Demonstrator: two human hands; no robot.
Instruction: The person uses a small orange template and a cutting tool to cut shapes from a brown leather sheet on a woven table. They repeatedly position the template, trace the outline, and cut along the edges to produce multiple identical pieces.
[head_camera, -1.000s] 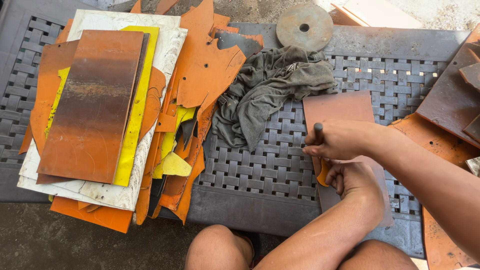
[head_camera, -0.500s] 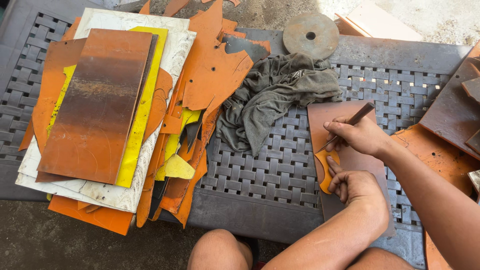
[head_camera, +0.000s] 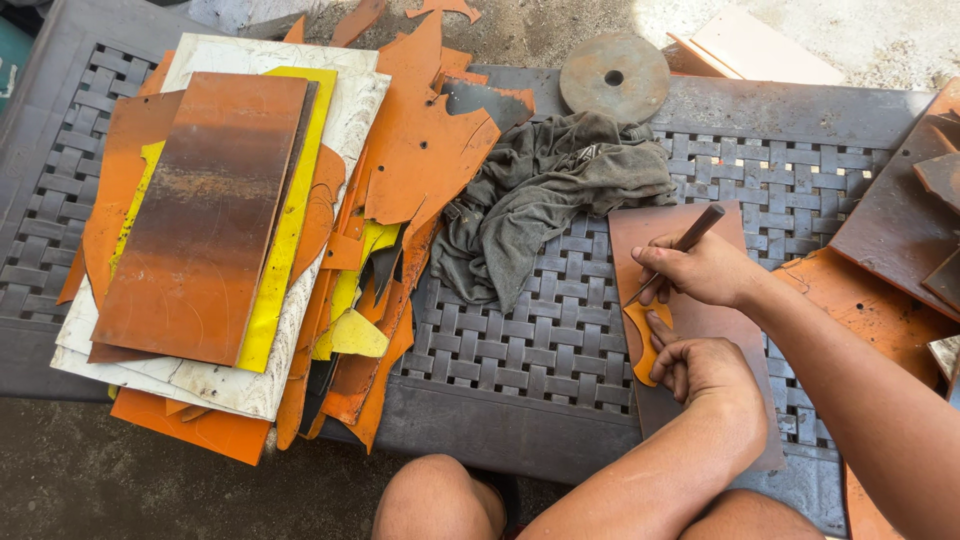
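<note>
Tracing an orange template onto a brown sheet, near the table's front right edge.

My left hand (head_camera: 705, 370) presses the orange template (head_camera: 645, 345) flat on the brown sheet (head_camera: 690, 320); my right hand (head_camera: 700, 268) pinches a dark scribing tool (head_camera: 680, 250), tip at the template's upper edge. A grey rag (head_camera: 545, 195) lies just left of the sheet, stacked orange and yellow offcuts (head_camera: 250, 230) toward the left end, a round metal disc (head_camera: 613, 75) at the back edge of the woven table (head_camera: 520, 340).
</note>
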